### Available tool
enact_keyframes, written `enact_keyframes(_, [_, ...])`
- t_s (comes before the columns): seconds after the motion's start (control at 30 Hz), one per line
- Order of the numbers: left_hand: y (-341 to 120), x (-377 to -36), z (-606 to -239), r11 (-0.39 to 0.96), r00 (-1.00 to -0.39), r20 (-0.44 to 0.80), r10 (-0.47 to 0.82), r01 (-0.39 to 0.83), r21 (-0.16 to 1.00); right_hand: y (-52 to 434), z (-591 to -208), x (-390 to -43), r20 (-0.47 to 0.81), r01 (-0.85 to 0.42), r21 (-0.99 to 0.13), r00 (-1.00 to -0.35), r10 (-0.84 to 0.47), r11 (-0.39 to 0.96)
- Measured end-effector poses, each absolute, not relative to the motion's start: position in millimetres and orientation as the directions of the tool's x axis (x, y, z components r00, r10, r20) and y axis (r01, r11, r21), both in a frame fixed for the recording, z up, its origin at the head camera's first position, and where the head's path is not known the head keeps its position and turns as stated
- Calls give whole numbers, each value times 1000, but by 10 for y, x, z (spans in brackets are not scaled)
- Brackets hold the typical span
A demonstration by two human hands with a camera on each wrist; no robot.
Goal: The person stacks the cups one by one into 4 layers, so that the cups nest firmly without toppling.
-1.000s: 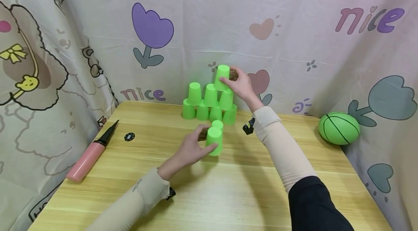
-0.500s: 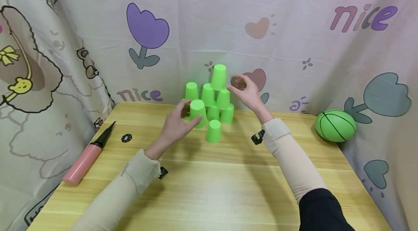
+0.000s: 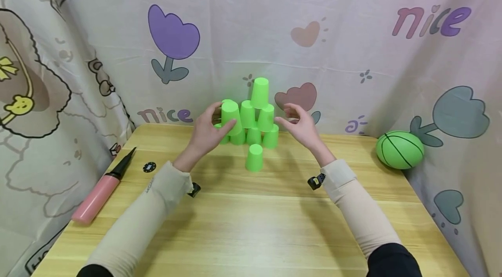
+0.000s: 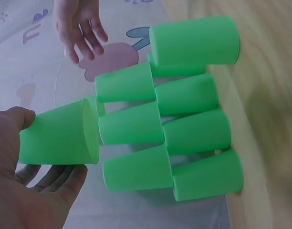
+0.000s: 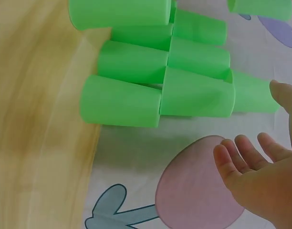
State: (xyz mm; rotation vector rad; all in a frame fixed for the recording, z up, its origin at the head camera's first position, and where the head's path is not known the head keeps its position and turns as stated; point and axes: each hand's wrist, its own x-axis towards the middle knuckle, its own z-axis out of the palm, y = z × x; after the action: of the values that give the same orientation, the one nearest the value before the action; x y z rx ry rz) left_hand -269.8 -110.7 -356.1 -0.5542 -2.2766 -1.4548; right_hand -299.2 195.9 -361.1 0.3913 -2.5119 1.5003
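A pyramid of upturned green cups (image 3: 254, 125) stands at the back of the wooden table (image 3: 274, 224), with one cup (image 3: 259, 92) on its peak. My left hand (image 3: 223, 119) grips another upturned green cup (image 3: 231, 113) in the air at the pyramid's upper left. The left wrist view shows this held cup (image 4: 60, 138) beside the stacked cups (image 4: 184, 138). My right hand (image 3: 288, 116) hovers open just right of the pyramid, holding nothing; its fingers (image 5: 241, 157) are spread near the cups (image 5: 160, 71). A single green cup (image 3: 254, 157) stands alone in front of the pyramid.
A pink hand pump (image 3: 100, 192) lies at the table's left edge, with a small black disc (image 3: 149, 167) near it. A green ball (image 3: 399, 150) rests at the right by the curtain. Printed cloth (image 3: 313, 28) closes in the back and both sides.
My left hand lifted a cup off the table front up to the pyramid's upper left. My right hand let go of the top cup and drew back to the right.
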Motion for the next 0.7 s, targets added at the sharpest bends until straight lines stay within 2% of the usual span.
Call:
enact_keyframes(0.37, [-1104, -2947, -3375, 392, -845, 527, 91, 517, 761, 1925, -3817, -2819, 287, -346, -832, -937, -198, 433])
enact_keyframes(0.7, [-1037, -3130, -3258, 433, -883, 463, 75, 447, 783, 1774, -4058, -2733, 243, -338, -833, -934, -261, 437])
